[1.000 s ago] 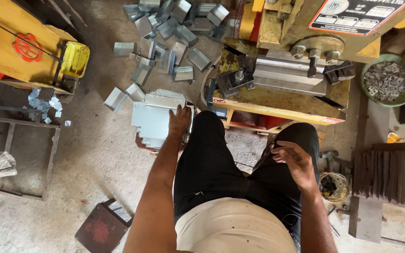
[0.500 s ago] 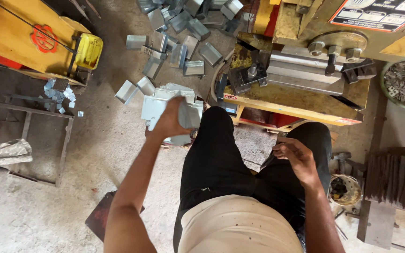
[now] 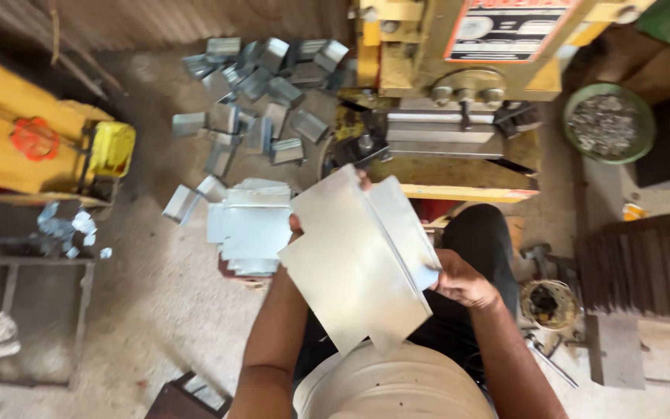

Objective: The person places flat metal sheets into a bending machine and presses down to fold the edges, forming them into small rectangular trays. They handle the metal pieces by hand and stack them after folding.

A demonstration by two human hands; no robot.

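Note:
I hold a flat cross-shaped sheet-metal blank [image 3: 358, 260] up in front of my lap with both hands. My left hand [image 3: 298, 226] grips its left edge from behind, mostly hidden by the sheet, with fingertips showing at the top. My right hand [image 3: 463, 281] pinches the blank's right edge. Below and left of the blank, a stack of similar flat blanks [image 3: 248, 225] rests on the floor. Ahead stands a yellow bending machine [image 3: 459, 101] with a steel clamp bar.
A pile of folded metal boxes [image 3: 257, 93] lies on the floor at upper left. A yellow frame with a red handwheel [image 3: 36, 140] is on the left. A green bowl of small metal bits [image 3: 608, 122] sits at right, near dark metal strips [image 3: 645, 256].
My left hand lifted one blank off the floor stack and brought it up toward me. My right hand left my thigh and took hold of its right edge.

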